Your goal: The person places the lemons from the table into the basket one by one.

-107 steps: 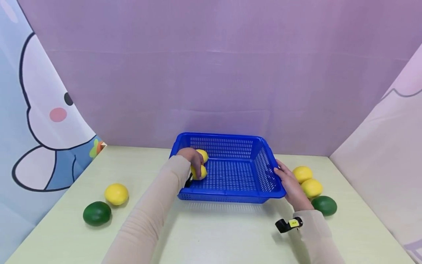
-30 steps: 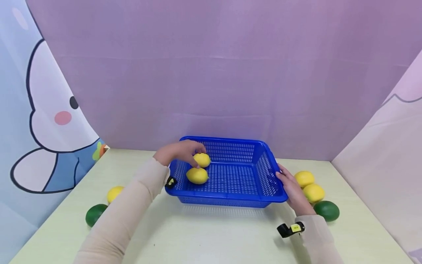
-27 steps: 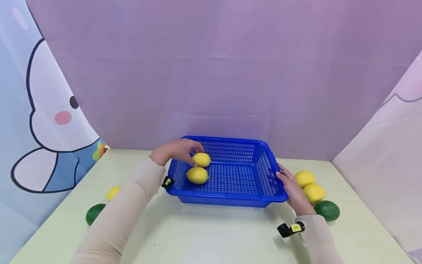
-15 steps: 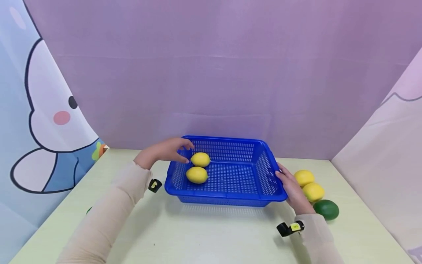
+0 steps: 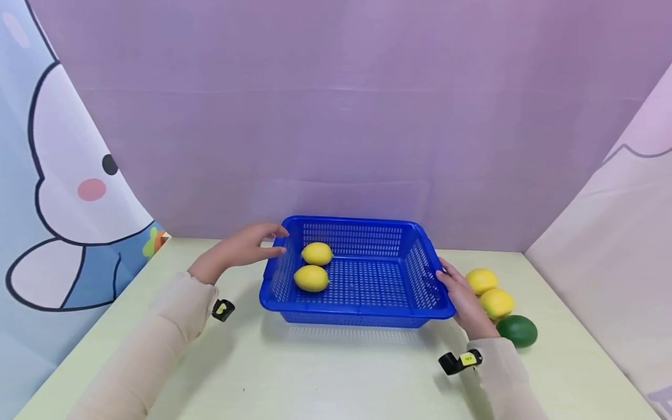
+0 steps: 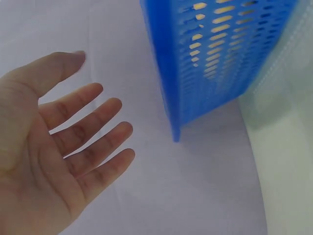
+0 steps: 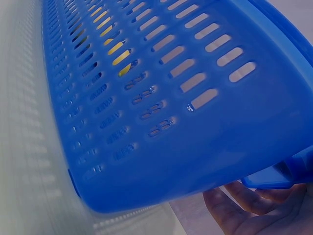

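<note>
Though empty, left hand (image 5: 238, 247) loosely spread beside the blue basket (image 5: 362, 311), right hand (image 5: 465, 301) clasped round its rim (image 5: 444, 308).

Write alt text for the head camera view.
A blue basket holding two lemons sits on a table, a right hand gripping its right edge, an empty left hand near its left. Two more lemons and a green fruit lie further right.
</note>
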Motion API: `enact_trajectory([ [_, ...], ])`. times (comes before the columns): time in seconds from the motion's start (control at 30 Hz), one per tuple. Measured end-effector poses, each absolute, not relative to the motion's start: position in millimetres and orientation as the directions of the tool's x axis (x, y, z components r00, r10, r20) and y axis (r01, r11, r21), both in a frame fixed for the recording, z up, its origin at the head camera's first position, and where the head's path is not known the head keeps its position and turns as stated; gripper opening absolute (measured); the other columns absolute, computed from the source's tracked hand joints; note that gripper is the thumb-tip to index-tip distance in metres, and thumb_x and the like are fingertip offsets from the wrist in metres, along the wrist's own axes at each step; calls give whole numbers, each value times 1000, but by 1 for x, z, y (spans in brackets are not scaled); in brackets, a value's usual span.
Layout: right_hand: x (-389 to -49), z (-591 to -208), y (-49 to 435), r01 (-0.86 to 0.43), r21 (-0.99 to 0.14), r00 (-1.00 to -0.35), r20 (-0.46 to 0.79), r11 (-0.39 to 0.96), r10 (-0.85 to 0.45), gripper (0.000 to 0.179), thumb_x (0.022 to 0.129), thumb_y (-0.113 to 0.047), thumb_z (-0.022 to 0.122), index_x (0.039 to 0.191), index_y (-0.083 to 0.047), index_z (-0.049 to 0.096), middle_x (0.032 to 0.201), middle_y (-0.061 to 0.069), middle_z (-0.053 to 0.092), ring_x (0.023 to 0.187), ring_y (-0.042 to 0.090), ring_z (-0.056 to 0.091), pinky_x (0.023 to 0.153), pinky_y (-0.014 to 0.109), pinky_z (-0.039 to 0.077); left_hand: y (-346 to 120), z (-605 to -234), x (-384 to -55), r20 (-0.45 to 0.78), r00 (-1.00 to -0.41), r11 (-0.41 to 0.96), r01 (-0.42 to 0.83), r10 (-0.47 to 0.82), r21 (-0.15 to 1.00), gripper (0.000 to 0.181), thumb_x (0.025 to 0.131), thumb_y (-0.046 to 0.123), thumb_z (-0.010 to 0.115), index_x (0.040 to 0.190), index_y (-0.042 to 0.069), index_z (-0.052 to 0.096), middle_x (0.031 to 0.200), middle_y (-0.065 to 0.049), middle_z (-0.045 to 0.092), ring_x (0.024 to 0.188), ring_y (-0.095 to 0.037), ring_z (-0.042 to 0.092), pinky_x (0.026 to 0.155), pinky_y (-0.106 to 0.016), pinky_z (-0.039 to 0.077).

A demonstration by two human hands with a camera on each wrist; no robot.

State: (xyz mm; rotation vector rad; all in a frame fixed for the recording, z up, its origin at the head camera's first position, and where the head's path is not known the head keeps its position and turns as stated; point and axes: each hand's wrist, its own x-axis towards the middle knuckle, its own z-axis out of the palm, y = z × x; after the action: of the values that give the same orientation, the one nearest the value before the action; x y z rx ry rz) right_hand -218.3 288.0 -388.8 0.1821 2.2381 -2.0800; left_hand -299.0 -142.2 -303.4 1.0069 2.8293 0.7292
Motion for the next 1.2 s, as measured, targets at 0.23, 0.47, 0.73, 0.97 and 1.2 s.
enact_trajectory([
  [0.23,-218,-388,288,109,-992,-994,-107,59,26,55,103,-30,31,152,-15,11,142,23,31,95,11,56,81,28,51,-160,-313,-294,178,-801,667,580,571,468,43,94,27,58,127,0,53,125,-18,58,114,-36,52,93,-55,43],
  [0.47,-217,-389,287,120,-991,-993,-118,59,28,55,103,-30,30,152,-16,10,143,24,31,94,11,56,80,27,51,-178,-325,-289,196,-822,669,554,535,496,38,95,32,55,122,5,57,122,-16,59,111,-36,54,91,-55,44],
  [0.73,-217,-389,285,119,-991,-993,-118,66,20,56,103,-32,30,153,-18,8,147,22,28,98,11,54,81,27,51,-202,-341,-282,189,-847,687,518,497,509,39,92,32,61,119,4,57,120,-16,59,109,-36,55,90,-55,45],
  [0.97,-217,-388,285,117,-990,-993,-115,74,32,55,103,-30,30,153,-17,9,145,22,29,97,12,54,80,27,51,-220,-348,-272,172,-855,706,505,490,497,46,85,29,69,121,4,56,119,-15,59,108,-36,54,89,-55,46],
  [1.2,-217,-389,285,120,-990,-992,-117,78,42,55,103,-28,30,152,-16,10,145,22,30,97,12,54,81,27,50,-236,-354,-267,143,-865,743,488,480,457,48,82,26,73,121,4,56,118,-16,60,105,-36,55,87,-54,47],
])
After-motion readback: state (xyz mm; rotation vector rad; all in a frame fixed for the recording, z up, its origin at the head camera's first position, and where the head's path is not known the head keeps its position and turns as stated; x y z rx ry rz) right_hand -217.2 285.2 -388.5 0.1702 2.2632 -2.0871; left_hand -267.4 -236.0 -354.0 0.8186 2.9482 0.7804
